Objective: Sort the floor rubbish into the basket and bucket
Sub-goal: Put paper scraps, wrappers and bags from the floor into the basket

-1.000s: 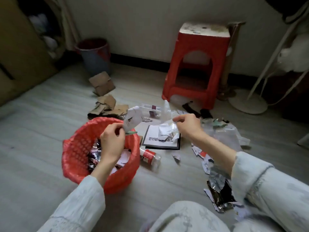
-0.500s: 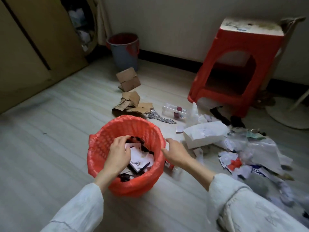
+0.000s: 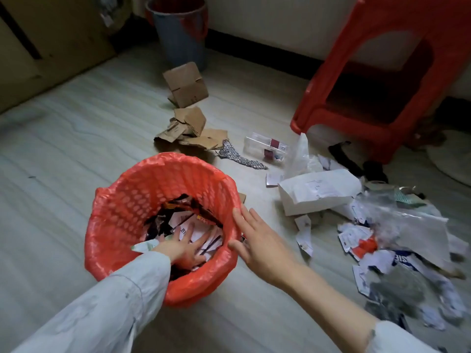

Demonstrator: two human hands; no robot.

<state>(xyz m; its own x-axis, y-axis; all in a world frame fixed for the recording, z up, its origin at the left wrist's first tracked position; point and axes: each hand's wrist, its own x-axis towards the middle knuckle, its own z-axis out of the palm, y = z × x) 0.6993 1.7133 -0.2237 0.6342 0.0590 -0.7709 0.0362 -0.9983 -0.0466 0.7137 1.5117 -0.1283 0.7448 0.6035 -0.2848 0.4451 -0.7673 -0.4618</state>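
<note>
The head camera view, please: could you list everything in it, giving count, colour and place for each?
basket: one, red with a red liner, near centre of the floor, partly filled with paper and dark wrappers
bucket: one, grey-blue with a red liner, far by the wall
cardboard pieces: several, brown, between bucket and basket
clear plastic box: one, transparent with dark red labels, near the stool
stool: one, red, far right
white box: one, right of the basket
loose rubbish pile: many scraps of white paper, clear plastic and dark foil, on the right
left hand: fingers spread, pressing on the paper inside the basket
right hand: fingers straight, against the basket's right rim
</note>
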